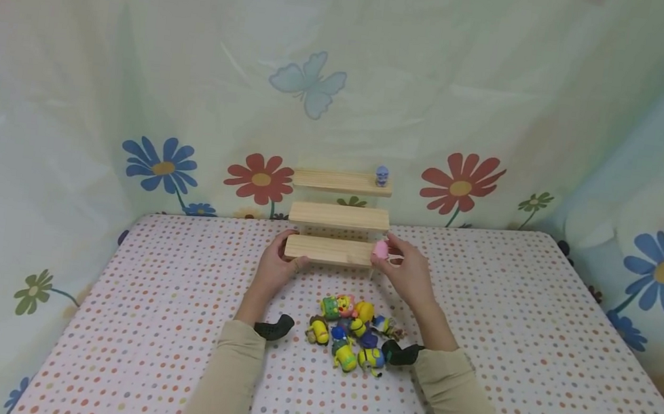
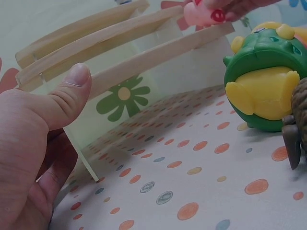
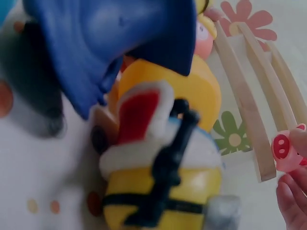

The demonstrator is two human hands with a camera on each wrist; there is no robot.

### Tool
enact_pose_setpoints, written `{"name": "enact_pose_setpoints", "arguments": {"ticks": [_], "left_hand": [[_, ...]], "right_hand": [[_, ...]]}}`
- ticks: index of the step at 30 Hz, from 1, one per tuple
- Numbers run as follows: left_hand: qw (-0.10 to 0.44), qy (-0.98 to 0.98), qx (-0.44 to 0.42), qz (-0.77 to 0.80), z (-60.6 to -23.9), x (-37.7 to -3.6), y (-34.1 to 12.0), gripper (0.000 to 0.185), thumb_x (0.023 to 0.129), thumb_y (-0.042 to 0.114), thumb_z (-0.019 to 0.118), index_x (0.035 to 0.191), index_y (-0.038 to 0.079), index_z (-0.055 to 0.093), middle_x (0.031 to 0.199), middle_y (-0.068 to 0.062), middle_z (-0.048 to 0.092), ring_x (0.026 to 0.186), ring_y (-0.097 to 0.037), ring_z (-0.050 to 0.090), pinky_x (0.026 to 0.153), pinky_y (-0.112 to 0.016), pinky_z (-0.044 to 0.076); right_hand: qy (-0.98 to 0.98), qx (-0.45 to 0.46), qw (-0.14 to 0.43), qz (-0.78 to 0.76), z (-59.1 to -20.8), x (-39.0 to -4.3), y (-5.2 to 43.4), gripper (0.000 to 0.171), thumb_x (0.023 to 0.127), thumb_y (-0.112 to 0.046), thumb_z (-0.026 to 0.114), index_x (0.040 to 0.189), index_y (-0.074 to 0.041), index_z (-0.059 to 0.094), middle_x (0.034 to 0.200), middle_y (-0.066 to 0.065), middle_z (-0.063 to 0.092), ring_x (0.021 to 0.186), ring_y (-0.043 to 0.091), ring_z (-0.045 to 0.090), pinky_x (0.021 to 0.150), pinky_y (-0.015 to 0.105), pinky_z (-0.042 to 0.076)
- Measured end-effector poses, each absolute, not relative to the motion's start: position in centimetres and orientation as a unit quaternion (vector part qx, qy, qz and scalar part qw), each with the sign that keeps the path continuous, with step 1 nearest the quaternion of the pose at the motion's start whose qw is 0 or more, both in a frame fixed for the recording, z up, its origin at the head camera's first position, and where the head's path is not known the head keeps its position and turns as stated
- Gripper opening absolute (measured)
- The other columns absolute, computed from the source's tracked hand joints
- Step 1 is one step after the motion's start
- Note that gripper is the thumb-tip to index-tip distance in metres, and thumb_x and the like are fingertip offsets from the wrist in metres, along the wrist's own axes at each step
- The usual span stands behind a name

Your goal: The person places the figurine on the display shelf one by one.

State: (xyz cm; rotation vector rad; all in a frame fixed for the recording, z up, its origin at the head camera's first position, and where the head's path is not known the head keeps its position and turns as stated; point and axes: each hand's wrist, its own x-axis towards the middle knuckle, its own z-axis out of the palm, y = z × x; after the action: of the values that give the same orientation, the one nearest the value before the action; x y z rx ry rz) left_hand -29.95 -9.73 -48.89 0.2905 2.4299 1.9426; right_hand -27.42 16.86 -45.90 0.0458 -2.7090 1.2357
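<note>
A three-tier wooden display stand [image 1: 327,250] with clear supports stands at the back of the table. My left hand [image 1: 276,267] grips the left end of its lowest tier, thumb in front and fingers behind the side support. At the other end of that tier, my right hand [image 1: 413,276] pinches a pink pig figurine [image 1: 380,249]; the right wrist view shows its red snout [image 3: 281,146] between thumb and fingers. Whether the pig touches the wood I cannot tell. A small purple-blue figurine [image 1: 381,176] stands on the right end of the top tier.
Several toy figurines [image 1: 346,355], mostly yellow, lie heaped between my forearms, in front of the stand. A green figurine [image 2: 264,86] looms close in the left wrist view. A flowered curtain [image 1: 366,122] hangs behind the dotted tablecloth [image 1: 171,325].
</note>
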Motion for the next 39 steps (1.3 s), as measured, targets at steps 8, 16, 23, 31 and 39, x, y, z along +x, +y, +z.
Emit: {"name": "enact_pose_setpoints", "arguments": {"ticks": [8,16,23,31,39], "left_hand": [[0.021,0.766,0.095,0.635,-49.1,-30.1,-9.9,0.079,0.083,0.021,0.073,0.146,0.001,0.03,0.141,-0.021,0.044,0.128,-0.031,0.048,0.102,-0.043,0.044],[0.013,0.766,0.096,0.636,-49.2,-30.5,-9.6,0.076,0.083,0.02,0.074,0.145,0.001,0.033,0.14,-0.02,0.045,0.126,-0.031,0.05,0.1,-0.043,0.046],[0.012,0.759,0.083,0.646,-51.2,-31.3,-9.8,0.078,0.081,0.02,0.075,0.146,0.005,0.033,0.142,-0.019,0.043,0.127,-0.032,0.048,0.101,-0.045,0.044],[-0.014,0.763,0.081,0.641,-52.1,-31.5,-9.7,0.079,0.079,0.027,0.076,0.145,0.01,0.036,0.139,-0.013,0.046,0.125,-0.027,0.05,0.1,-0.042,0.046],[0.006,0.757,0.084,0.648,-51.2,-31.1,-9.8,0.079,0.081,0.02,0.075,0.146,0.005,0.032,0.142,-0.017,0.043,0.129,-0.029,0.047,0.103,-0.044,0.043]], "right_hand": [[-0.914,0.033,0.07,0.399,-45.7,-27.5,16.7,0.052,0.09,-0.027,0.067,0.134,-0.004,0.053,0.128,0.019,0.058,0.109,0.033,0.061,0.09,0.043,0.052],[-0.921,0.056,0.078,0.377,-45.6,-27.6,16.9,0.05,0.091,-0.024,0.066,0.133,-0.001,0.053,0.126,0.019,0.057,0.109,0.033,0.06,0.091,0.044,0.052],[-0.919,0.056,0.078,0.382,-46.1,-27.6,16.8,0.051,0.091,-0.025,0.065,0.134,-0.001,0.052,0.124,0.019,0.057,0.108,0.033,0.06,0.091,0.044,0.052],[-0.907,0.041,0.087,0.411,-46.6,-27.6,16.6,0.05,0.09,-0.024,0.067,0.133,-0.004,0.053,0.122,0.016,0.059,0.108,0.032,0.06,0.086,0.046,0.053],[-0.911,0.037,0.077,0.404,-46.3,-27.5,16.7,0.047,0.092,-0.027,0.064,0.133,-0.007,0.054,0.12,0.016,0.061,0.108,0.032,0.06,0.092,0.044,0.051]]}}
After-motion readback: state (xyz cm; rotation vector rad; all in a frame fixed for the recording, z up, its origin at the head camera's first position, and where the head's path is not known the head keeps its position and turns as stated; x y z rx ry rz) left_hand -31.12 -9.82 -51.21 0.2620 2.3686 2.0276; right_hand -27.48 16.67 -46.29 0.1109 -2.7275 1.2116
